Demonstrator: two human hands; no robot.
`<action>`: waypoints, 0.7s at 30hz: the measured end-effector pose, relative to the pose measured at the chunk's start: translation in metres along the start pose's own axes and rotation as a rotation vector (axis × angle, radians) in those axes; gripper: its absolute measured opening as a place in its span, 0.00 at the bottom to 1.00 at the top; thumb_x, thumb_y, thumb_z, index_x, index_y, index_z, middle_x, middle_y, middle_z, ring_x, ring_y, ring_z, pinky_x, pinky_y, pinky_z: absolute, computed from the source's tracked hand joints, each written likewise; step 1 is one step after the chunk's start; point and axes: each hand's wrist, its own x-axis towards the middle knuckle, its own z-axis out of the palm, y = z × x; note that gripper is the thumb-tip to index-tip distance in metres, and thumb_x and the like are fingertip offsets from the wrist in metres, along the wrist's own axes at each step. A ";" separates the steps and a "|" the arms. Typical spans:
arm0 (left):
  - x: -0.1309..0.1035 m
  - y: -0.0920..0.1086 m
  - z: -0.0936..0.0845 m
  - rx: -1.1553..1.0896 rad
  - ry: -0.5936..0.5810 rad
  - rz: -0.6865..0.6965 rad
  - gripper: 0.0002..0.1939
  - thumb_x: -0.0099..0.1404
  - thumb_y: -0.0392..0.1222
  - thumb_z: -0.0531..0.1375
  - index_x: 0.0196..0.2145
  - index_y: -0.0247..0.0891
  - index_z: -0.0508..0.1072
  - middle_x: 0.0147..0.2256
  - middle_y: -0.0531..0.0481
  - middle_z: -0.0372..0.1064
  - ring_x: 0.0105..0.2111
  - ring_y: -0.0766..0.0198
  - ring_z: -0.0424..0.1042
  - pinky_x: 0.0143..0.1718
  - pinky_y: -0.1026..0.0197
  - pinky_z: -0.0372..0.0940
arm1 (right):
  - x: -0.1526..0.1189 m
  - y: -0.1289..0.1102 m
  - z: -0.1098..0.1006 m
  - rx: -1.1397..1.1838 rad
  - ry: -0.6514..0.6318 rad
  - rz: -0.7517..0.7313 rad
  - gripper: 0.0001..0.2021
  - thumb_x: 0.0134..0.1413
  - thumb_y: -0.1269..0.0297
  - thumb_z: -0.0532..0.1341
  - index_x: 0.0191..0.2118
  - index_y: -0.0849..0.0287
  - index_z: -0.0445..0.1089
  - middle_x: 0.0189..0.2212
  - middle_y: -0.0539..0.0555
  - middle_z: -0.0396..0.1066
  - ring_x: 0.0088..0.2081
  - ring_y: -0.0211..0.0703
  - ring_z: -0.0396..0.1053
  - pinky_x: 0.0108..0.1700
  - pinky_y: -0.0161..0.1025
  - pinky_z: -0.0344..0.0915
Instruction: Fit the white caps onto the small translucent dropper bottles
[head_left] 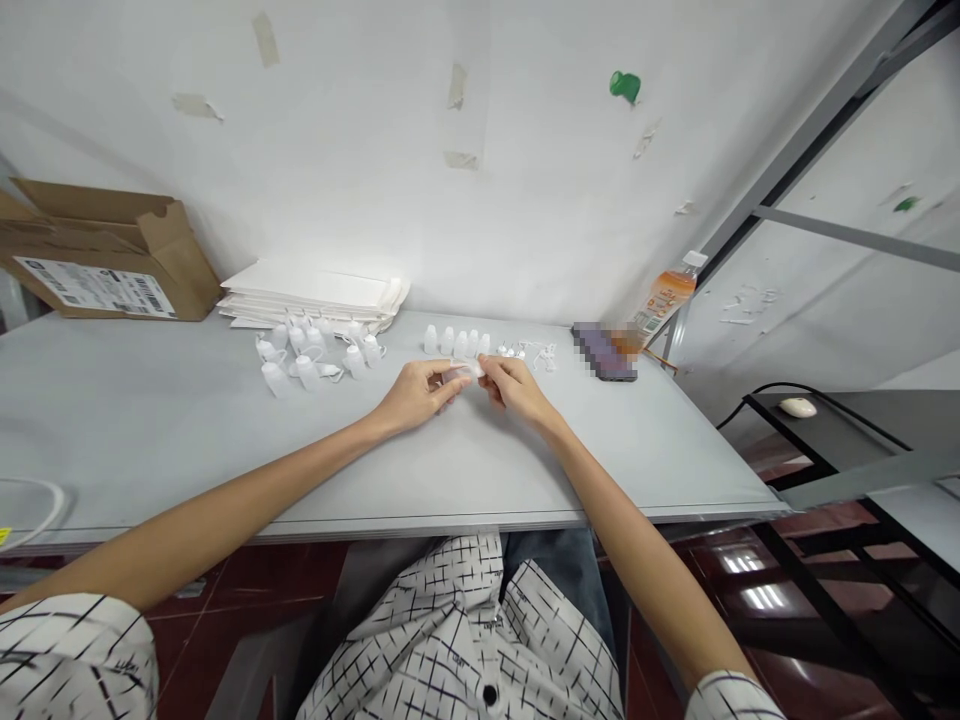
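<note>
Fingertips of my left hand (420,392) and right hand (516,386) pinch one small white bottle (463,370) between them at frame centre, seemingly closed on it.

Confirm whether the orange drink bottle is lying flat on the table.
No, the orange drink bottle stands leaning at the table's far right corner beside the phone, away from both hands.
</note>
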 end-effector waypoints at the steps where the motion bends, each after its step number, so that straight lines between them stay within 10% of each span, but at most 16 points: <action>1: 0.000 0.001 0.000 0.008 0.016 0.009 0.22 0.63 0.51 0.60 0.47 0.30 0.76 0.23 0.52 0.69 0.21 0.67 0.66 0.26 0.64 0.63 | 0.001 0.000 -0.002 -0.027 0.056 -0.033 0.20 0.61 0.48 0.55 0.25 0.58 0.61 0.16 0.43 0.54 0.14 0.30 0.53 0.17 0.32 0.52; 7: 0.001 0.003 0.002 0.211 0.146 0.027 0.18 0.63 0.48 0.59 0.44 0.34 0.77 0.24 0.52 0.71 0.23 0.65 0.68 0.29 0.65 0.62 | -0.004 -0.009 -0.008 -0.058 0.158 -0.126 0.08 0.55 0.62 0.59 0.38 0.59 0.69 0.19 0.43 0.63 0.14 0.29 0.55 0.18 0.32 0.53; 21: 0.001 -0.004 0.001 0.460 0.179 0.020 0.15 0.59 0.41 0.59 0.44 0.38 0.76 0.33 0.48 0.77 0.30 0.59 0.72 0.35 0.60 0.62 | -0.011 -0.008 0.012 -0.216 0.021 -0.233 0.10 0.54 0.58 0.65 0.38 0.58 0.76 0.28 0.50 0.70 0.16 0.29 0.58 0.19 0.33 0.53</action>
